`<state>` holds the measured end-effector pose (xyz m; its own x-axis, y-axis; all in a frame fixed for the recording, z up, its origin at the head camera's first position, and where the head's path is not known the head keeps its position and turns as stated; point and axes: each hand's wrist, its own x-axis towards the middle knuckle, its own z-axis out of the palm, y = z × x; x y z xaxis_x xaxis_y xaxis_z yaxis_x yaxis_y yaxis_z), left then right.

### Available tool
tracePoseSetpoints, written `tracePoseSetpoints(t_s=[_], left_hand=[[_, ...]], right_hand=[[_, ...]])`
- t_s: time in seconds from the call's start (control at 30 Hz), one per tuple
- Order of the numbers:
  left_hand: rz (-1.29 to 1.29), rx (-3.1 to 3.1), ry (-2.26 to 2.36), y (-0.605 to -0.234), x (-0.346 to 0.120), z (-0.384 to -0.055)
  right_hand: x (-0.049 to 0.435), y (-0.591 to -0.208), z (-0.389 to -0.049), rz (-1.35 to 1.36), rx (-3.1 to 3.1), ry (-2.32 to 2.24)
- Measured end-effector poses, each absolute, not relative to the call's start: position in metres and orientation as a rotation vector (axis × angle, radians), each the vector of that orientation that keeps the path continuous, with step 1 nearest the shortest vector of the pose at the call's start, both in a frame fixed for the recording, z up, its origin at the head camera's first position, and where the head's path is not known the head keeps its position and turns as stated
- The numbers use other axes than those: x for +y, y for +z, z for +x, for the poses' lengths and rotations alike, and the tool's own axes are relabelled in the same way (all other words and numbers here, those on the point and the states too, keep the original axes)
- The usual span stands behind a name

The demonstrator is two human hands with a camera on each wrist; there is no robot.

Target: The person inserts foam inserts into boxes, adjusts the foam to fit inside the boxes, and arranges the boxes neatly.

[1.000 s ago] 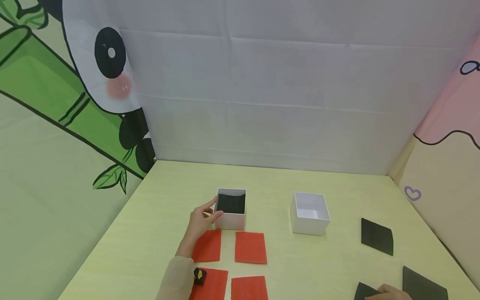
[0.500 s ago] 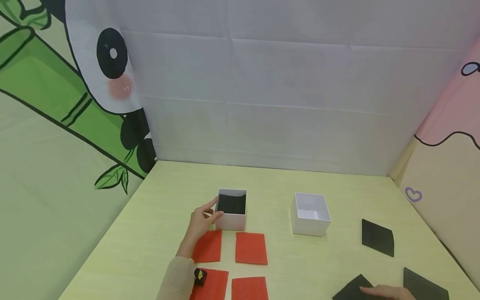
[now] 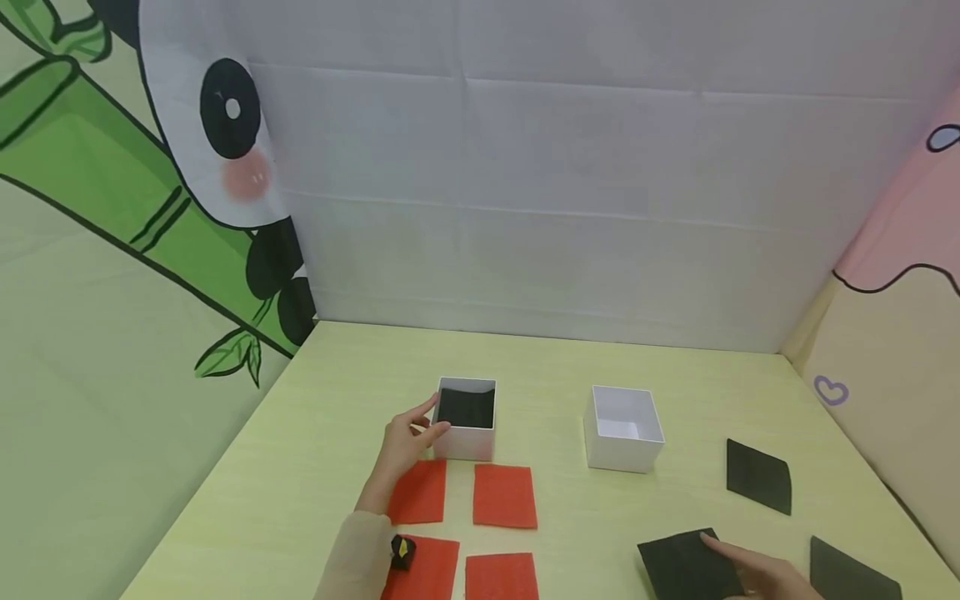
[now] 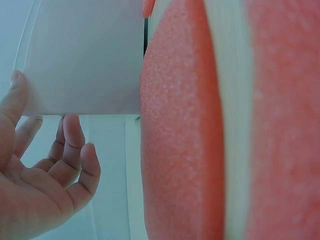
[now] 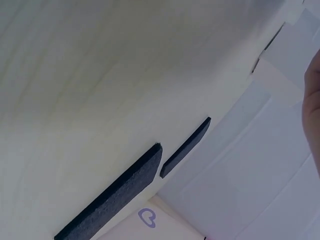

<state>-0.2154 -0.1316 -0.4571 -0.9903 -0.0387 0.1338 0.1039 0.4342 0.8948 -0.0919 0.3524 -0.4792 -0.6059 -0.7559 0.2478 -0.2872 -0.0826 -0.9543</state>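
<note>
My left hand (image 3: 405,443) holds the corner of the left white box (image 3: 465,445), thumb on its front and fingers along its left side. Inside that box lies a black square sheet (image 3: 467,408). In the left wrist view the thumb and fingers touch the box wall (image 4: 85,60). At the lower right, my right hand (image 3: 765,573) pinches another thin black square (image 3: 686,565), slightly tilted and raised at its edge. Only a sliver of that hand (image 5: 312,110) shows in the right wrist view; its square is out of sight there.
An open white box (image 3: 624,454) stands right of centre with nothing visible inside. Several red squares (image 3: 505,497) lie in front of the left box. Two more black squares, one farther back (image 3: 759,477) and one nearer (image 3: 855,573), lie on the right.
The right hand has brought its black square leftward and a little farther from me, and more of the square shows. The left hand stays at the left box.
</note>
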Motion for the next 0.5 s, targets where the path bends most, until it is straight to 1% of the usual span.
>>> tracePoseSetpoints(t_s=[0.1,0.33,0.5], left_hand=[[-0.021,-2.565,-1.6,-0.457,-0.131,-0.217],[-0.01,-2.573,-1.606,-0.454,-0.13,-0.215],[-0.011,-2.566,-1.61,-0.454,-0.13,-0.216]], right_hand=[[0.344,-0.477,-0.091,-1.081,1.895,-1.733],[0.32,-0.471,-0.094,-1.128,2.132,-1.752],[0.302,-0.465,-0.095,-1.018,2.328,-1.696]])
